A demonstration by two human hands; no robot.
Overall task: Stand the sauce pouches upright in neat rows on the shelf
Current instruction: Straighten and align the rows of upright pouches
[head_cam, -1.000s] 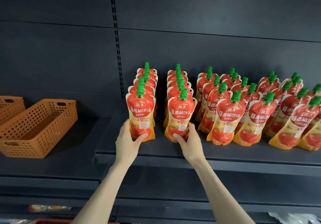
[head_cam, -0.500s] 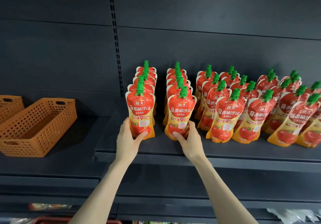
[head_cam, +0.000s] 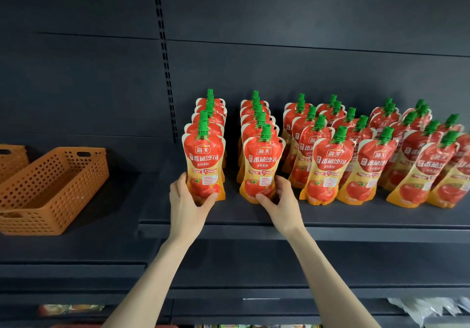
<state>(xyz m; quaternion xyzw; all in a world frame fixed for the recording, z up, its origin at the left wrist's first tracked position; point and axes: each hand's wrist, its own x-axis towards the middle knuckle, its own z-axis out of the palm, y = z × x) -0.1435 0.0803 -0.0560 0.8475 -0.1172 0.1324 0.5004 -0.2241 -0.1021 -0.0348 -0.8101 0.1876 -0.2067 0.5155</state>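
Two bare hands each pinch the base of one red-and-yellow, green-capped sauce pouch: left hand (head_cam: 187,200) on the front pouch (head_cam: 203,165) of the leftmost row, right hand (head_cam: 281,201) on the neighbouring front pouch (head_cam: 263,167). Both stand upright on the dark metal shelf (head_cam: 330,215). Six more pouch rows (head_cam: 368,154) crowd right of the right hand; two orange perforated plastic baskets (head_cam: 48,187) sit left of the left hand.

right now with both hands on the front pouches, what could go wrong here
1. The left hand and right hand grip only the bases of the front pouches; letting go carelessly could tip them off the shelf edge.
2. The rows to the right lean, so a nudge might topple them.
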